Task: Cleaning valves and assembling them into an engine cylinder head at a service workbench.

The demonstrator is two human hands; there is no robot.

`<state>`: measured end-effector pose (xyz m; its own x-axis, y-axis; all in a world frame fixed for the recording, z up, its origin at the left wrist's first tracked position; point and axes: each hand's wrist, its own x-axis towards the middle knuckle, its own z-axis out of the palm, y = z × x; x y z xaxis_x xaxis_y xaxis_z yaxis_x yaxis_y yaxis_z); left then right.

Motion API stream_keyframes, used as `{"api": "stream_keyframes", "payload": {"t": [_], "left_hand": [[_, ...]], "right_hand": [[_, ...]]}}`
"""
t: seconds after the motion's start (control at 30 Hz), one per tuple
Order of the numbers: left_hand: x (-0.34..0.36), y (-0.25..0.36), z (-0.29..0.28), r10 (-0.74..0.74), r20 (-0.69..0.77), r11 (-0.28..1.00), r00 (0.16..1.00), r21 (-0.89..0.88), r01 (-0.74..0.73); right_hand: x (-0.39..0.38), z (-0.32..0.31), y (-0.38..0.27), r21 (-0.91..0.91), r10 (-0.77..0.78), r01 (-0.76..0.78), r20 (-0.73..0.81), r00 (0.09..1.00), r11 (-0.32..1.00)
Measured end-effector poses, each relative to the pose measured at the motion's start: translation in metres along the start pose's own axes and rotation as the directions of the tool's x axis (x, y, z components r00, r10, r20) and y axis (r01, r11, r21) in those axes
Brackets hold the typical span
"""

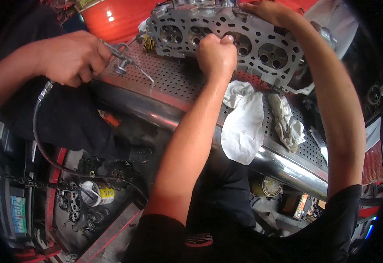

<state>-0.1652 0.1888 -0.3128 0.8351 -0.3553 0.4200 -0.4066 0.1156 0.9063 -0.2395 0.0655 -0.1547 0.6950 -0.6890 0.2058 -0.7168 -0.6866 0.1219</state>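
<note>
A grey metal cylinder head (253, 37) is propped on its side on a perforated metal bench top, its face with round combustion chambers and many holes turned toward me. My left hand (218, 55) is closed in a fist in front of the middle chambers, thumb on top; whatever its fingers hold is hidden. Along the head's upper edge, my right hand (270, 13) grips the casting, fingers over the top. At the left, another person's hand (73, 59) holds an air blow gun (123, 59), its thin nozzle pointing toward the bench.
Crumpled white cloths (244, 122) lie on the perforated bench top (169, 83), near its rounded metal front edge (283, 168). A dark hose (38, 131) hangs from the blow gun. Below are a white and yellow container (97, 193) and a chain (33, 183). A red drum-like object (117, 19) stands behind.
</note>
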Motion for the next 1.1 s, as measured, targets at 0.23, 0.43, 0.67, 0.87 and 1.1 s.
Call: {"api": "stream_keyframes", "payload": {"t": [0.23,0.43,0.67,0.87,1.1], "left_hand": [[0.001,-0.028,-0.003,-0.092,0.089,0.996,0.992,0.008,0.092],[-0.083,-0.008,-0.053,0.084,0.23,0.995,0.97,0.041,-0.096],[-0.102,0.105,-0.129,-0.138,0.563,0.902,0.815,0.41,-0.131],[-0.005,0.207,-0.105,-0.271,0.698,0.869,0.663,0.474,-0.143],[0.134,0.225,-0.004,-0.055,0.625,0.897,0.778,0.374,-0.237]], "right_hand": [[0.0,0.002,-0.007,-0.005,-0.045,0.044,-0.015,0.999,0.999],[0.006,0.004,0.007,0.043,-0.069,0.07,-0.026,0.997,0.997],[0.01,-0.007,0.012,0.076,0.033,-0.027,-0.077,0.996,0.997],[0.015,-0.017,0.027,0.214,0.089,-0.082,-0.022,0.996,0.973],[0.029,-0.027,0.026,0.36,0.097,-0.066,-0.069,0.993,0.931]]}}
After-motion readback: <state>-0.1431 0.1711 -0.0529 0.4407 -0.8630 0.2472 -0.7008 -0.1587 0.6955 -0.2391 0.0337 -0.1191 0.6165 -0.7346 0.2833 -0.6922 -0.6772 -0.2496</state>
